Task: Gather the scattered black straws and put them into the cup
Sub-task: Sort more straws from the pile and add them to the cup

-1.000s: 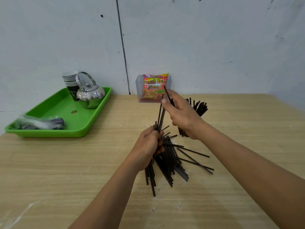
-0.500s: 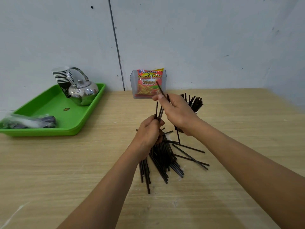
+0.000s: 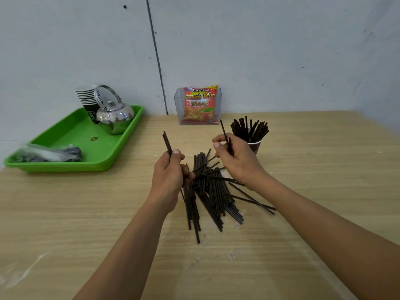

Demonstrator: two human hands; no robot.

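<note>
Partly done, by the look of it: a bunch of black straws [image 3: 249, 128] upright in the cup [image 3: 255, 146], a larger pile [image 3: 212, 191] loose on the desk [image 3: 324, 169]. Left hand [image 3: 168, 176] closed round a few, right hand [image 3: 238, 161] pinching one or two beside the cup.

Both forearms reach forward side by side — the left hand [image 3: 171, 169] curled into a closed fist, thumb on top, the right hand [image 3: 237, 158] pinched shut, knuckles up.
</note>
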